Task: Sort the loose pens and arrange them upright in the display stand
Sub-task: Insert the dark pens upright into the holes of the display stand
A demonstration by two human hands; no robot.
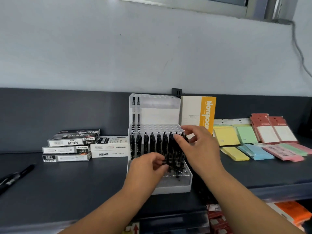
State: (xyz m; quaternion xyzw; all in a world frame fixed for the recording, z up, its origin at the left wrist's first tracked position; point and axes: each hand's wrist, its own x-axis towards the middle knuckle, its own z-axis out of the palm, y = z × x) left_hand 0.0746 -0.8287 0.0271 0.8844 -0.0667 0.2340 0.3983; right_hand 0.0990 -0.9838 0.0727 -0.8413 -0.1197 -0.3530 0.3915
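A display stand (pixel 172 184) of clear plastic on a white base is seen at the centre of the frame, set on a dark grey shelf (pixel 67 191). It is built in stepped tiers, each drilled with rows of small round holes. A row of black pens (pixel 152 142) is held upright across the middle tier, the clips turned forward and the barrels close side by side. Two more pens (pixel 135 108) are stood upright at the left end of the tallest back tier. The front tier is partly hidden by the hands.

The left hand (pixel 148 168) is placed just below centre, its fingers curled round the lower barrels of several pens in the row. The right hand (pixel 199 147) is held over the right end of the row, its fingers spread and bent, the thumb laid against the pen tops. Whether a pen is pinched there cannot be told.

Two loose pens (pixel 15 176), also black, are left lying flat at the lower left edge of the frame, well apart from the stand. Stacked pen boxes (pixel 72 144) are seen left of the stand. A white and orange notebook (pixel 190 112) is propped upright just to its right, and coloured sticky note pads (pixel 244 139) are spread further right.
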